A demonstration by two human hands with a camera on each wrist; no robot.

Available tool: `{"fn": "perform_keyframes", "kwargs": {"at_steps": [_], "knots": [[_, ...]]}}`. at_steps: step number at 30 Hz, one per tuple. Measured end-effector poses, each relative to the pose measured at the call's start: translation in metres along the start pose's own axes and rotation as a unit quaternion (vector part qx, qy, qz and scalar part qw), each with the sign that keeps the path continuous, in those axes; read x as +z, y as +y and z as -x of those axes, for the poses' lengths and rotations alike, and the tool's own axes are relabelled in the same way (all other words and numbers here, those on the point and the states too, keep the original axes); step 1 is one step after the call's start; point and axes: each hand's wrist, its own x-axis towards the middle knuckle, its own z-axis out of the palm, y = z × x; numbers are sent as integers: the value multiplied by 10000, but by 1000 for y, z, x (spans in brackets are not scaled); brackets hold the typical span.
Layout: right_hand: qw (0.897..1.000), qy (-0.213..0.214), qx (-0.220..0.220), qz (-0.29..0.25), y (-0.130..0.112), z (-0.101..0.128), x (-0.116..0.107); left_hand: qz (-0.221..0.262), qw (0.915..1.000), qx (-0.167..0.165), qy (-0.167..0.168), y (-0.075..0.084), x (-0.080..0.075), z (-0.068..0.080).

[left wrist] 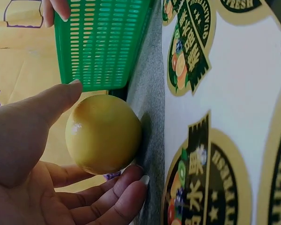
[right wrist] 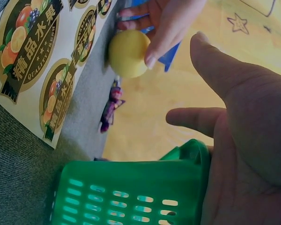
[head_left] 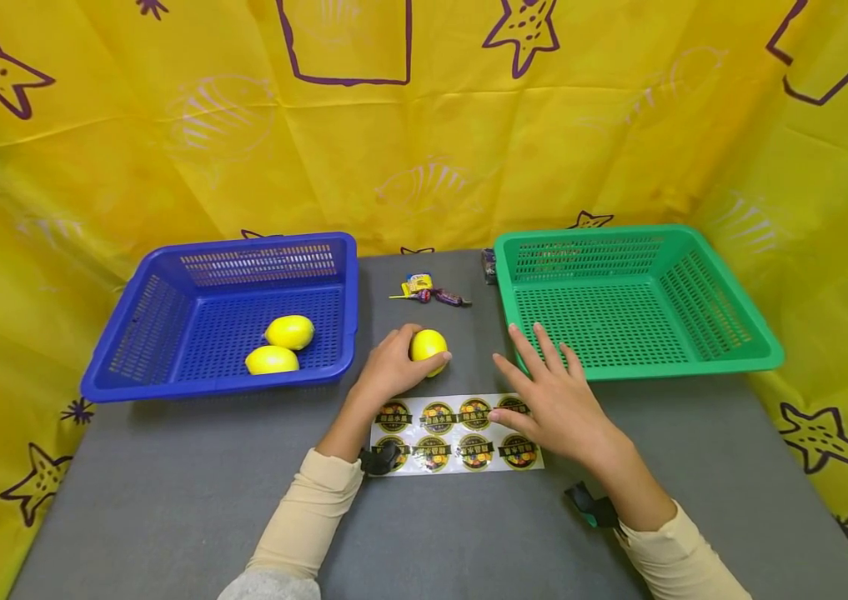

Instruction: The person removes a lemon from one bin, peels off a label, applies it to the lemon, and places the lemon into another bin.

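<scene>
A grey table (head_left: 168, 500) carries a blue basket (head_left: 131, 333) at the left and a green basket (head_left: 731, 325) at the right. Between them lie a sheet of round fruit stickers (head_left: 457, 437), a yellow lemon (head_left: 428, 345), some wrapped candies (head_left: 427, 290), and a small dark item (head_left: 489, 265), possibly another candy.

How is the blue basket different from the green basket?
The blue basket holds two lemons; the green basket holds none. The blue basket sits by the left hand, the green basket by the right hand. Both are plastic mesh trays on the grey table.
</scene>
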Motion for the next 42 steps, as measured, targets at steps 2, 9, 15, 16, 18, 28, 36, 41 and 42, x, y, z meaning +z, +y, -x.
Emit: {"fn": "perform_keyframes", "kwargs": {"at_steps": [2, 9, 15, 16, 18, 28, 36, 41, 42], "knots": [[10000, 4, 0, -5, 0, 0, 0, 17, 10000, -26, -9, -1, -2, 1], [10000, -6, 31, -32, 0, 0, 0, 62, 9999, -75, -39, -7, -7, 5], [10000, -32, 32, -32, 0, 0, 1, 32, 9999, 80, -99, -13, -15, 9], [10000, -25, 29, -26, 0, 0, 1, 40, 9999, 119, -96, -14, -17, 9], [10000, -11, 16, -28, 0, -1, 1, 66, 9998, 190, -65, -15, -19, 10], [10000, -21, 39, 50, 0, -1, 2, -149, 9997, 166, -47, -2, -5, 0], [10000, 8, -4, -35, -1, -2, 2, -241, 9997, 78, -33, 0, 5, -3], [10000, 48, 15, -39, 1, -1, 2, -155, 9999, -25, -73, -3, 3, -3], [10000, 57, 20, -29, 1, -1, 2, -151, 9999, -24, -81, -4, 2, -3]]}}
